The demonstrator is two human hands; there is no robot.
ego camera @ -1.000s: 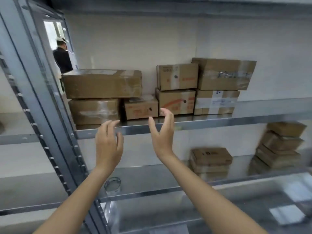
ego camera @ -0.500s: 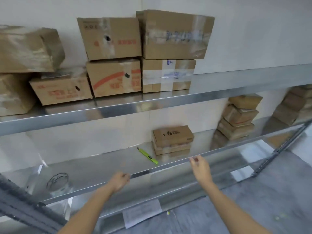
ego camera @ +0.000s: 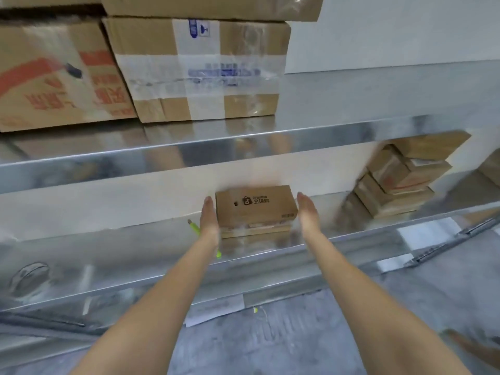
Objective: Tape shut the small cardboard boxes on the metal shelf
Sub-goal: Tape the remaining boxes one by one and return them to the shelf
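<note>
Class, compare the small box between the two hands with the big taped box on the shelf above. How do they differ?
The small box is far smaller than the big taped box. It carries a dark logo; the big one has wide clear tape bands and blue print. It lies on another small box; the big one sits directly on its shelf. Both are brown cardboard.

Small box (ego camera: pixel 254 205): black bag logo with blurred Chinese characters. Larger box (ego camera: pixel 62 77): red Chinese print, unreadable.
</note>
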